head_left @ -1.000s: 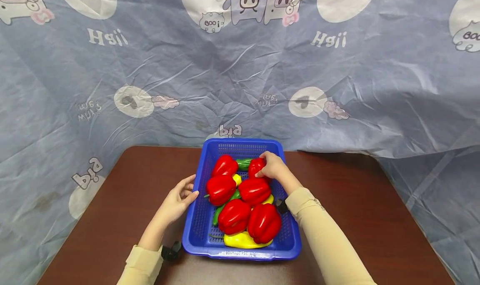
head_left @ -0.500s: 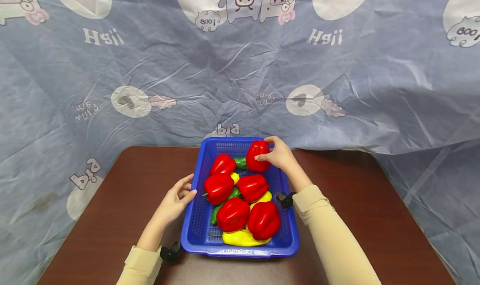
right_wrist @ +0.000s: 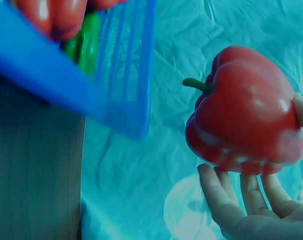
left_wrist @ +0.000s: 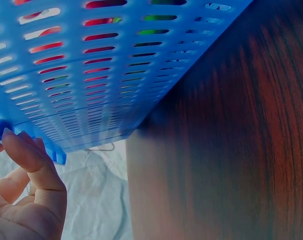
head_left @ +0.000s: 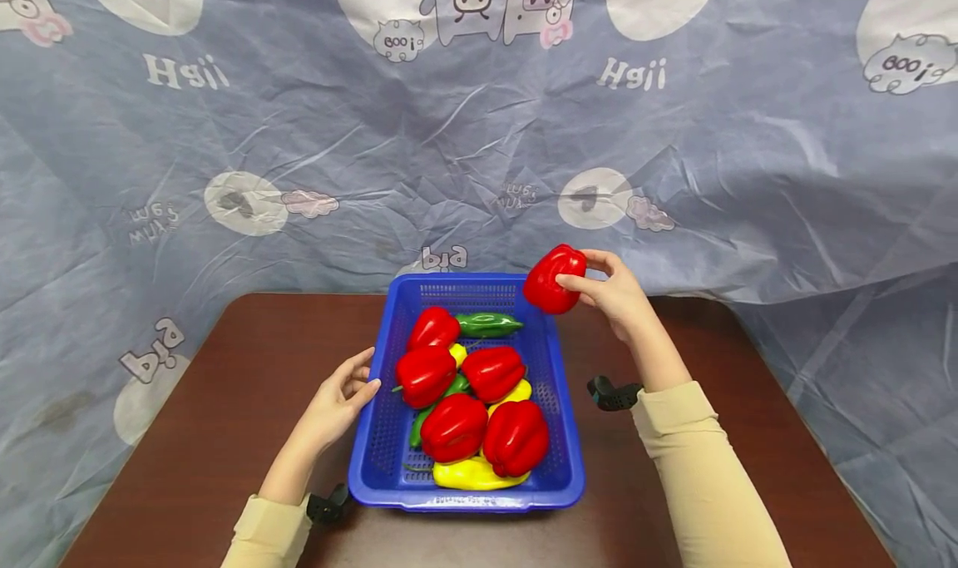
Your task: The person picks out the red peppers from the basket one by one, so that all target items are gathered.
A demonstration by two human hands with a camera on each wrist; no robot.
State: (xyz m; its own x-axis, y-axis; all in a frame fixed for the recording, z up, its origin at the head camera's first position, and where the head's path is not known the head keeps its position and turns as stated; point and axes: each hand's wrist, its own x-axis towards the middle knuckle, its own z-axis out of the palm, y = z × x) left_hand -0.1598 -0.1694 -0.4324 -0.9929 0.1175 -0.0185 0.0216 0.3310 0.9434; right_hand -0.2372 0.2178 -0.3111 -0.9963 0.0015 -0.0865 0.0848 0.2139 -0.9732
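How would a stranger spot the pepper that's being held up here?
Find the blue basket on the brown table. By its far right corner, the right hand holds a red bell pepper. Unlike the five other red bell peppers, lying inside the basket, this one is in the air.

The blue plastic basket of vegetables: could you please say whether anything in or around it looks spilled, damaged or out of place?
Nothing stands out: the blue plastic basket shows no visible damage, no vegetables lie on the brown wood-grain table, and the glossy red bell pepper apart from the others is held in the right hand.
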